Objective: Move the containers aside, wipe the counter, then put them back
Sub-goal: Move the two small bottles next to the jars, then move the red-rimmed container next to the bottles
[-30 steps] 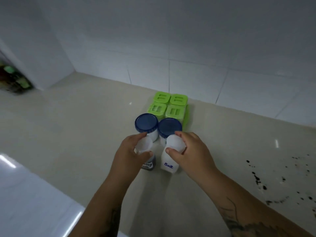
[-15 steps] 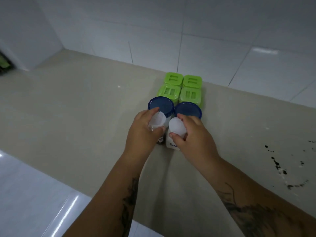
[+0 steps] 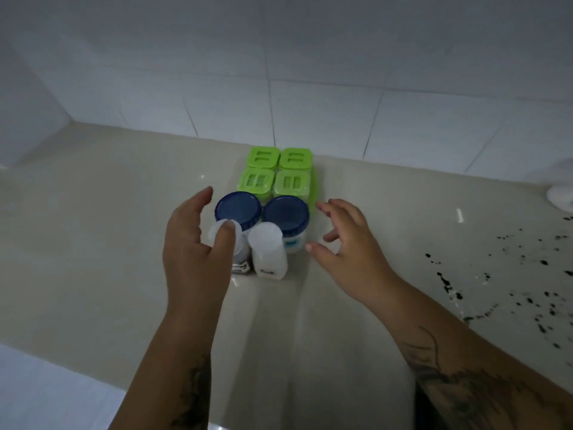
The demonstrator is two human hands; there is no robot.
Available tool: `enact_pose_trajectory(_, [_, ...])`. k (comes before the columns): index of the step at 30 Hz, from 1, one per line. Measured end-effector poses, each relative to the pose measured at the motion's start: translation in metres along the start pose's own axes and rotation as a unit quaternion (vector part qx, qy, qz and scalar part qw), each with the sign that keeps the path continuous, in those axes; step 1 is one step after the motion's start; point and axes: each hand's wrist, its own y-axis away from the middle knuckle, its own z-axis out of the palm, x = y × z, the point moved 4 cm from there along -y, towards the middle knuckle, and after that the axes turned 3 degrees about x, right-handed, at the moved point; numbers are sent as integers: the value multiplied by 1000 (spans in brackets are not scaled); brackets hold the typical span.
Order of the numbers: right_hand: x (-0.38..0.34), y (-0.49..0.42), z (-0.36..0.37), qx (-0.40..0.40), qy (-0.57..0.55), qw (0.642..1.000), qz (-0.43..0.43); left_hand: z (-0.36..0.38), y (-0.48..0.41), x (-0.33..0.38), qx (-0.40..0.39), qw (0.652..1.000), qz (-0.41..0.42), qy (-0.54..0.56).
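Several containers stand packed together on the beige counter (image 3: 93, 243) near the tiled wall. At the back is a set of green-lidded boxes (image 3: 279, 172). In front of them stand two blue-lidded jars (image 3: 238, 211) (image 3: 286, 215). Nearest me are two small white shakers, the salt shaker (image 3: 268, 252) and a second shaker (image 3: 237, 246) partly hidden by my thumb. My left hand (image 3: 192, 243) hovers open at the group's left side, thumb over that shaker's cap. My right hand (image 3: 347, 243) is open just right of the group, touching nothing.
Black specks and smears (image 3: 496, 274) dirty the counter to the right. A white object (image 3: 561, 197) shows at the right edge. A white glossy surface (image 3: 46, 392) lies at the lower left below the counter's front edge.
Both hands have let go of the two white shakers, which now stand against the blue-lidded jars. The hands have spread apart to either side of the group.
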Motion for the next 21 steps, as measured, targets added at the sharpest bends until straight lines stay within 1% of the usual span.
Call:
enact_pose_trajectory(2, [16, -1, -44, 60, -8, 998, 25, 27, 4, 36, -12, 999, 50, 17])
enact_pose_trajectory(4, [38, 1, -98, 126, -4, 991, 53, 72, 14, 74, -68, 992, 100, 25])
enact_pose_trajectory(6, [68, 6, -156, 191, -3, 978, 81, 126, 29, 104, -134, 982, 130, 29])
enact_pose_trajectory(7, [86, 11, -188, 224, 0, 970, 93, 158, 39, 118, -168, 975, 141, 29])
enact_pose_trajectory(10, [140, 25, -261, 292, 25, 946, 139, 246, 66, 136, -262, 956, 131, 13])
enact_pose_trajectory(14, [210, 26, -340, 310, 105, 931, 161, 370, 97, 148, -356, 929, 94, -38])
enact_pose_trajectory(17, [252, 14, -380, 298, 149, 926, 179, 448, 111, 148, -398, 909, 73, -102])
enact_pose_trajectory(19, [277, 0, -396, 281, 166, 925, 195, 482, 116, 140, -407, 900, 41, -153])
enact_pose_trajectory(21, [301, -13, -404, 256, 169, 928, 212, 497, 121, 128, -375, 907, 35, -191])
